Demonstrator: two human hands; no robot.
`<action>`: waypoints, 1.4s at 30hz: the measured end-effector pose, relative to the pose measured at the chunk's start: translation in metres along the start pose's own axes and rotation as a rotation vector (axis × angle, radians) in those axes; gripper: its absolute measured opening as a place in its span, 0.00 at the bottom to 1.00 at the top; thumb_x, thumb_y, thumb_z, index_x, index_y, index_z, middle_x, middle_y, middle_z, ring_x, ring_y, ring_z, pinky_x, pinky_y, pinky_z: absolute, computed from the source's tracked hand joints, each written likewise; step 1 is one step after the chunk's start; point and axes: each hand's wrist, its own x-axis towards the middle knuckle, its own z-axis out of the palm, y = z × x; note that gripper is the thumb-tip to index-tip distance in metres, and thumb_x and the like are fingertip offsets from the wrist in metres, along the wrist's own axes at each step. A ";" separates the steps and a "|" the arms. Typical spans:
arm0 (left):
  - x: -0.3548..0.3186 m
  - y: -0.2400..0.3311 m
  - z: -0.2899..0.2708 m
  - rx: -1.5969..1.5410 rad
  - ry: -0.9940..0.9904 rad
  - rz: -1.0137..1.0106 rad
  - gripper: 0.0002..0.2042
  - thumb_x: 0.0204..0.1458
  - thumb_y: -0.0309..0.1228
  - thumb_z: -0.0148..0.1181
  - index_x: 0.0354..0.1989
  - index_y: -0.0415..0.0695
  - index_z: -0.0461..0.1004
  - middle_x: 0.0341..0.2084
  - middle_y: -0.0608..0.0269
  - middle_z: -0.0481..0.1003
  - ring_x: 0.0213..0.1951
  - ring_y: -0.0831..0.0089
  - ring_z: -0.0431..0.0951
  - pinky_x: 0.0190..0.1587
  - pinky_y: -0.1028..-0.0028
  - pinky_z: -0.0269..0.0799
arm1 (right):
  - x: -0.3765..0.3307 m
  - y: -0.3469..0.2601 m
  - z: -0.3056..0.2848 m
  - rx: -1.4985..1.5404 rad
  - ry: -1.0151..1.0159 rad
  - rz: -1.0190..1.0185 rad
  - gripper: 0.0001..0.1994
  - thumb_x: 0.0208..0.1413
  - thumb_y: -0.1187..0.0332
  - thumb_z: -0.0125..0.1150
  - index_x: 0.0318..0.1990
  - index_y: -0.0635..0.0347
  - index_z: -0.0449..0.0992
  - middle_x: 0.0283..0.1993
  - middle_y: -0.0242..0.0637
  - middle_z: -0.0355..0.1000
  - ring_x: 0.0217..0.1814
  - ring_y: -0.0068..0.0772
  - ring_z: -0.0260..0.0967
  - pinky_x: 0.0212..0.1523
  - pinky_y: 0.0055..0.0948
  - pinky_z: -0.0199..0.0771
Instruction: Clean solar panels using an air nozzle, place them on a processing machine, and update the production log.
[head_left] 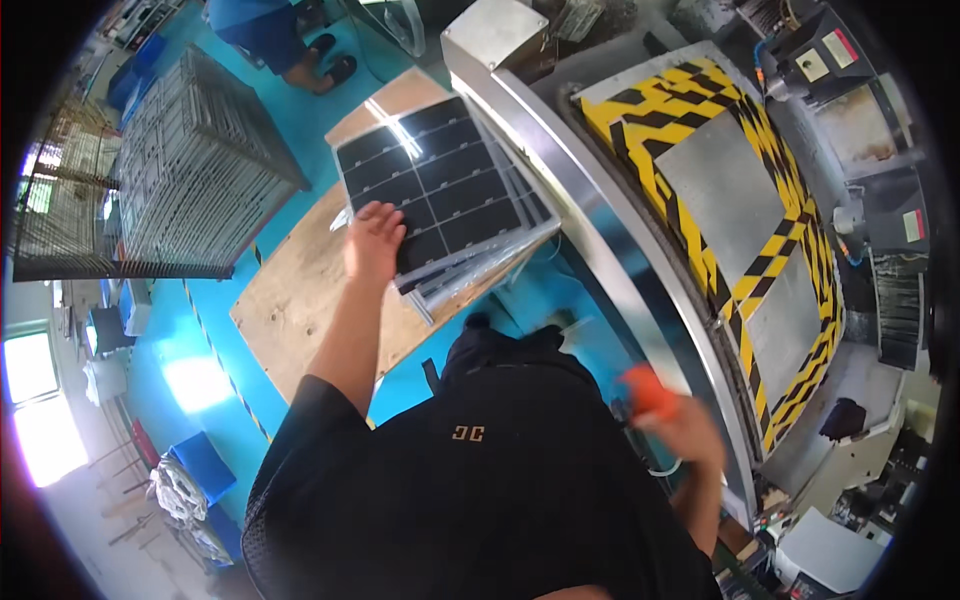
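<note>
Left hand [373, 240] spread flat on stacked dark gridded panels [440, 185]; right hand [680, 425], blurred, gripping an orange object [645, 388].

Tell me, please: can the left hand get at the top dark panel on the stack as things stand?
Probably yes. The left hand already lies on the top dark panel at its near edge, and nothing is between them.

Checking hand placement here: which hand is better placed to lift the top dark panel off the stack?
Probably the left hand: it already rests on the dark panel stack. The right hand is away by the machine, holding an orange object.
</note>
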 end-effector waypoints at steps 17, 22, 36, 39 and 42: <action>0.028 0.067 -0.098 0.871 -0.193 -0.418 0.13 0.54 0.39 0.60 0.34 0.41 0.71 0.26 0.60 0.75 0.29 0.70 0.78 0.32 0.69 0.76 | -0.087 0.314 0.166 0.374 0.747 0.995 0.21 0.58 0.53 0.52 0.50 0.59 0.72 0.39 0.44 0.73 0.39 0.43 0.71 0.29 0.39 0.79; 0.035 0.089 -0.084 0.204 -0.216 -0.251 0.12 0.53 0.27 0.53 0.44 0.37 0.73 0.36 0.56 0.77 0.40 0.66 0.79 0.46 0.68 0.75 | 0.037 0.218 0.216 -0.090 0.078 0.355 0.17 0.59 0.59 0.54 0.51 0.61 0.73 0.46 0.44 0.75 0.50 0.43 0.71 0.51 0.33 0.69; -0.123 0.081 0.078 0.539 -0.799 -0.006 0.27 0.50 0.31 0.54 0.58 0.31 0.62 0.52 0.48 0.71 0.53 0.61 0.73 0.58 0.67 0.65 | 0.130 -0.015 0.071 0.986 0.393 -0.114 0.32 0.67 0.44 0.26 0.72 0.54 0.43 0.74 0.41 0.43 0.75 0.40 0.40 0.72 0.38 0.40; -0.132 0.072 0.116 0.649 -0.919 0.017 0.21 0.52 0.26 0.48 0.55 0.31 0.66 0.45 0.56 0.74 0.47 0.71 0.73 0.51 0.73 0.66 | 0.105 -0.007 0.064 1.162 0.558 -0.068 0.33 0.66 0.47 0.37 0.71 0.56 0.42 0.73 0.41 0.45 0.74 0.35 0.41 0.70 0.33 0.41; -0.148 0.066 0.160 0.782 -1.008 0.066 0.19 0.54 0.29 0.49 0.52 0.30 0.67 0.43 0.57 0.74 0.44 0.72 0.72 0.49 0.76 0.65 | 0.078 -0.006 0.050 1.024 0.731 -0.101 0.29 0.64 0.54 0.51 0.67 0.61 0.55 0.62 0.37 0.62 0.64 0.29 0.56 0.65 0.29 0.53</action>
